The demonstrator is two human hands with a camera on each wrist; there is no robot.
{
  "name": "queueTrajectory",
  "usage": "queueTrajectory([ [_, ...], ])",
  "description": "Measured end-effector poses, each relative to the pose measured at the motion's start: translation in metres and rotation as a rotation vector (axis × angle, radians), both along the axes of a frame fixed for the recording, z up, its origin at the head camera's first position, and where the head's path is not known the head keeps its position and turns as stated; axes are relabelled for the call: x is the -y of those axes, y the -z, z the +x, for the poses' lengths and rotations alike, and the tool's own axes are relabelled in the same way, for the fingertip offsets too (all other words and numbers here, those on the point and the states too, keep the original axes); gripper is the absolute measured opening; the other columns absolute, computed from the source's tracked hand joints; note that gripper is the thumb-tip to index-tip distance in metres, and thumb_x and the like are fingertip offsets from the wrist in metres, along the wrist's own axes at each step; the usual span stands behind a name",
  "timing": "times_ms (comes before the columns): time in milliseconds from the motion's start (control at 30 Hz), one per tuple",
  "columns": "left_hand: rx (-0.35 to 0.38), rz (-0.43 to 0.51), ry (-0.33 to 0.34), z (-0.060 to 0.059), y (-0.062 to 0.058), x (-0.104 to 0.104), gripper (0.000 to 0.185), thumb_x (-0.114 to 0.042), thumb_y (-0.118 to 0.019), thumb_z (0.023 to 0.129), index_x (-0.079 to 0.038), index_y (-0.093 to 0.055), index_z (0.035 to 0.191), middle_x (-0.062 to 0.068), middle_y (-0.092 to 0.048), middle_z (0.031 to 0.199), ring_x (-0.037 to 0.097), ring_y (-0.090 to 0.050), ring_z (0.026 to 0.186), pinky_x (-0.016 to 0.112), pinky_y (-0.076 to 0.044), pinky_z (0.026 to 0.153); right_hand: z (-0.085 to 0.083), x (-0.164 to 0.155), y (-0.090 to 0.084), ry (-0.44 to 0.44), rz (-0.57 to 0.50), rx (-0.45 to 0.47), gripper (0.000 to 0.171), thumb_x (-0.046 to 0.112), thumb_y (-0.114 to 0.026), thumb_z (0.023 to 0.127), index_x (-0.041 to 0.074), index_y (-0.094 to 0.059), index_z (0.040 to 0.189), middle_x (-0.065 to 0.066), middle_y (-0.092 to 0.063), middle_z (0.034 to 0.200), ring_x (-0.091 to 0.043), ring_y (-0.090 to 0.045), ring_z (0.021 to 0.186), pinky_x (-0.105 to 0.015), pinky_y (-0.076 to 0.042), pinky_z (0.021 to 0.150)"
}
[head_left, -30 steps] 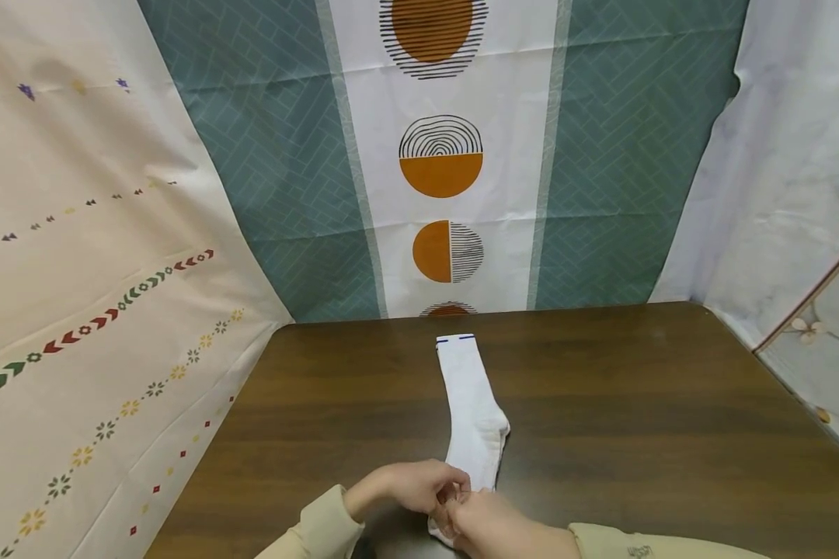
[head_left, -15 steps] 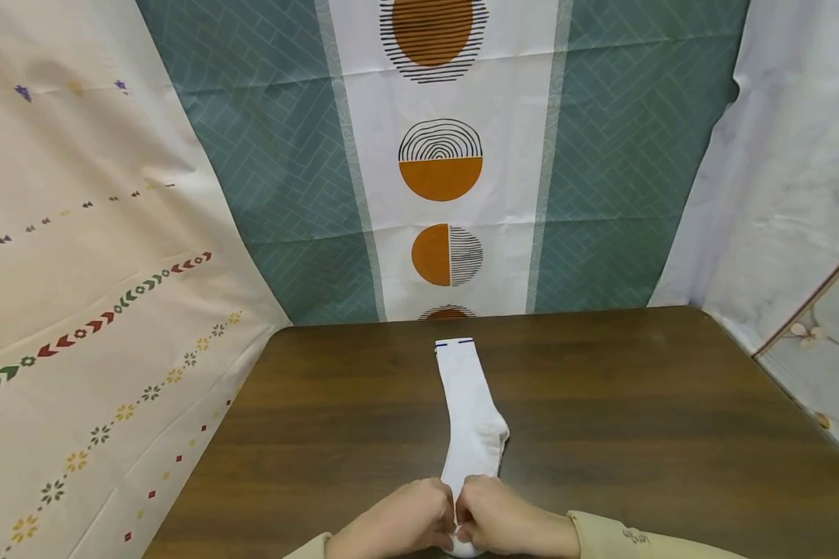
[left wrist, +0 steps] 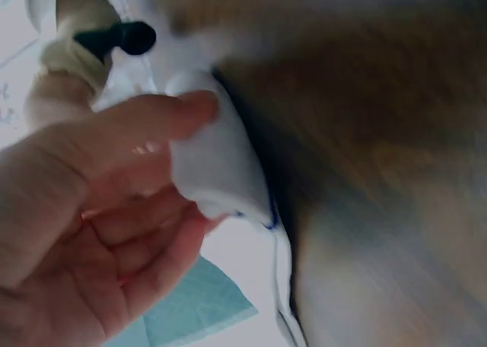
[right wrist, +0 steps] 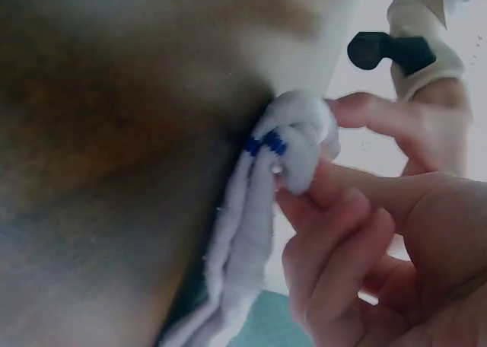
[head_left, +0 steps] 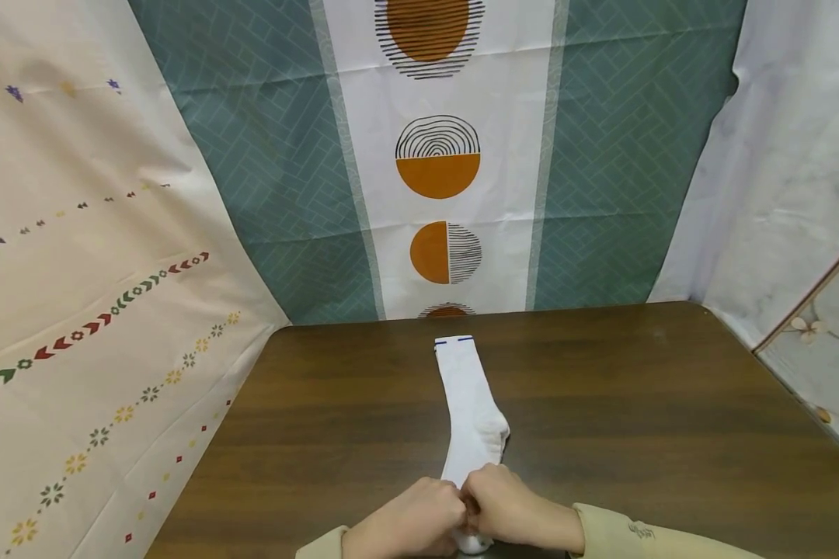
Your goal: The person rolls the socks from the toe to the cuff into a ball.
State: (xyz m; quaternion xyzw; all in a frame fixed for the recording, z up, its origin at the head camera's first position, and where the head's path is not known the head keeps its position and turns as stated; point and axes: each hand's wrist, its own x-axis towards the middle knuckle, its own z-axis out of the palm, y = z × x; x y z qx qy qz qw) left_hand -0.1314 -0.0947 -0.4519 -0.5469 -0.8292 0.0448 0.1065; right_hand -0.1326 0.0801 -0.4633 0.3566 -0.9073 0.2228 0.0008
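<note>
A pair of white socks (head_left: 470, 404), laid one on the other, stretches away from me on the table, heel bulging to the right. Blue marks edge the far cuff. At the near end the fabric is bunched into a roll (right wrist: 293, 134), with blue marks beside it in the right wrist view. My left hand (head_left: 416, 516) pinches the roll's left side between thumb and fingers. From the right, my right hand (head_left: 510, 508) pinches it too, fingers curled. The knuckles meet over the socks and hide much of the roll in the head view.
The brown wooden table (head_left: 308, 435) extends to both sides of the socks. A patterned green and white cloth (head_left: 601, 155) hangs behind it. A cream cloth (head_left: 112, 326) borders the left, a marbled white covering (head_left: 797, 194) the right.
From overlapping close together, my hands have parted to either side of the socks' near end and then closed in again. The near end is more bunched; the far part lies almost still.
</note>
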Motion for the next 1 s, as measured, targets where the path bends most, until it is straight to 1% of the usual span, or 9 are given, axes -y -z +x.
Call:
queueTrajectory([
  [100, 0.153, -0.015, -0.029, -0.007, -0.002, 0.001, 0.019, -0.027, -0.083, 0.062, -0.027, -0.064, 0.061, -0.018, -0.049, 0.06, -0.005, -0.03, 0.053, 0.011, -0.029, 0.048, 0.006, -0.004, -0.003, -0.036, 0.005, -0.076, 0.03, 0.013, -0.077, 0.066, 0.018, -0.052, 0.05, 0.014, -0.043, 0.046, 0.004, -0.029, 0.048, -0.011, -0.024, 0.043],
  [267, 0.306, -0.021, -0.036, -0.017, -0.002, 0.002, 0.011, -0.027, -0.082, 0.066, -0.025, -0.071, 0.069, -0.019, -0.046, 0.059, -0.006, -0.025, 0.052, 0.008, -0.026, 0.046, 0.016, -0.008, -0.007, -0.111, 0.071, -0.129, 0.035, 0.024, -0.071, 0.081, 0.017, -0.053, 0.052, 0.012, -0.042, 0.052, 0.001, -0.03, 0.049, -0.012, -0.025, 0.046],
  [367, 0.39, -0.024, -0.041, -0.021, -0.001, 0.001, 0.006, -0.025, -0.078, 0.071, -0.021, -0.073, 0.073, -0.017, -0.04, 0.057, -0.006, -0.023, 0.05, 0.008, -0.025, 0.045, 0.021, -0.007, -0.009, -0.103, 0.179, -0.14, 0.037, 0.04, -0.072, 0.082, 0.017, -0.058, 0.056, 0.008, -0.047, 0.059, -0.003, -0.038, 0.05, -0.017, -0.03, 0.045],
  [467, 0.509, -0.039, -0.081, -0.026, -0.001, -0.001, 0.006, -0.023, -0.074, 0.077, -0.019, -0.074, 0.075, -0.016, -0.033, 0.054, -0.005, -0.023, 0.049, 0.011, -0.025, 0.043, 0.023, -0.005, -0.01, -0.055, 0.265, -0.167, 0.035, 0.047, -0.075, 0.077, 0.017, -0.062, 0.065, 0.005, -0.05, 0.062, -0.007, -0.046, 0.051, -0.022, -0.033, 0.043],
  [567, 0.603, -0.069, -0.127, -0.029, -0.003, -0.003, 0.015, -0.023, -0.071, 0.081, -0.017, -0.068, 0.067, -0.015, -0.028, 0.051, -0.004, -0.023, 0.047, 0.013, -0.025, 0.041, 0.023, -0.002, -0.01, -0.015, 0.282, -0.191, 0.032, 0.045, -0.079, 0.073, 0.019, -0.06, 0.069, 0.006, -0.05, 0.06, -0.007, -0.047, 0.05, -0.023, -0.034, 0.042],
  [700, 0.747, -0.108, -0.157, -0.034, -0.007, -0.008, 0.028, -0.013, -0.069, 0.084, -0.012, -0.057, 0.058, -0.015, -0.027, 0.048, -0.005, -0.021, 0.043, 0.013, -0.022, 0.04, 0.022, 0.002, -0.009, -0.008, 0.266, -0.184, 0.029, 0.03, -0.08, 0.071, 0.019, -0.054, 0.063, 0.007, -0.05, 0.054, -0.006, -0.043, 0.047, -0.024, -0.031, 0.04],
  [833, 0.919, -0.076, -0.223, -0.037, -0.011, -0.012, 0.032, -0.005, -0.068, 0.084, -0.004, -0.056, 0.055, -0.014, -0.025, 0.044, -0.004, -0.018, 0.041, 0.012, -0.017, 0.041, 0.018, 0.004, -0.008, -0.023, 0.251, -0.158, 0.029, 0.019, -0.078, 0.068, 0.018, -0.052, 0.056, 0.006, -0.049, 0.052, -0.006, -0.04, 0.047, -0.024, -0.031, 0.04],
  [900, 0.957, -0.031, -0.293, -0.038, -0.011, -0.012, 0.03, -0.006, -0.07, 0.084, -0.001, -0.06, 0.056, -0.014, -0.026, 0.043, -0.003, -0.019, 0.041, 0.012, -0.017, 0.04, 0.016, 0.003, -0.008, -0.04, 0.219, -0.128, 0.03, 0.016, -0.078, 0.069, 0.018, -0.051, 0.055, 0.006, -0.048, 0.051, -0.004, -0.038, 0.048, -0.023, -0.03, 0.041],
  [1000, 0.939, 0.061, -0.412, -0.037, -0.007, -0.01, 0.018, -0.013, -0.078, 0.078, -0.005, -0.072, 0.062, -0.016, -0.046, 0.044, -0.003, -0.028, 0.042, 0.012, -0.026, 0.041, 0.01, 0.0, -0.009, -0.068, 0.17, -0.056, 0.031, 0.012, -0.076, 0.071, 0.017, -0.049, 0.056, 0.008, -0.042, 0.051, -0.002, -0.033, 0.05, -0.02, -0.029, 0.042],
])
